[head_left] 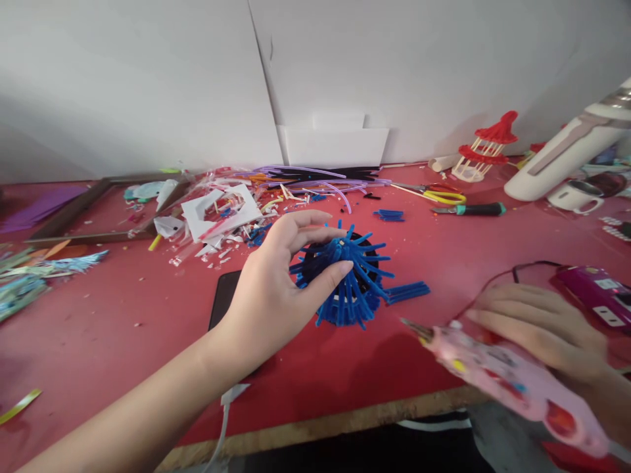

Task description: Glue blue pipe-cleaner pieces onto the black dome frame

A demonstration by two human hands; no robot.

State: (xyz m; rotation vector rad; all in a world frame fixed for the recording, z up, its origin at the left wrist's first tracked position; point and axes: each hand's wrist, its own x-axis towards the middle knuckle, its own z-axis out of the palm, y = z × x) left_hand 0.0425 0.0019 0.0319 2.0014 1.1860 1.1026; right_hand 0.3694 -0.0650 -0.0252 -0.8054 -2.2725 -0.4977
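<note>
My left hand (pixel 283 286) reaches to the middle of the table, thumb and fingers curved around the top of a blue pipe-cleaner craft (pixel 352 269). Its blue strips fan out from the top over a black round part. At the right, my right hand (pixel 542 332) holds a pink hot glue gun (pixel 513 381), slightly blurred. The gun's nozzle points left towards the craft, apart from it; the grip of my fingers is partly hidden behind its body. Cut blue pipe-cleaner pieces (pixel 408 292) lie just right of the craft.
Behind lie purple and black pipe cleaners (pixel 315 174), paper scraps (pixel 221 210), yellow-handled scissors (pixel 444 195) and a black-and-green-handled tool (pixel 473 209). A red-roofed model (pixel 486 151), white bottle (pixel 566 154), mug (pixel 574 196) and purple power strip (pixel 599 295) stand right. A phone (pixel 225 295) lies by my left wrist.
</note>
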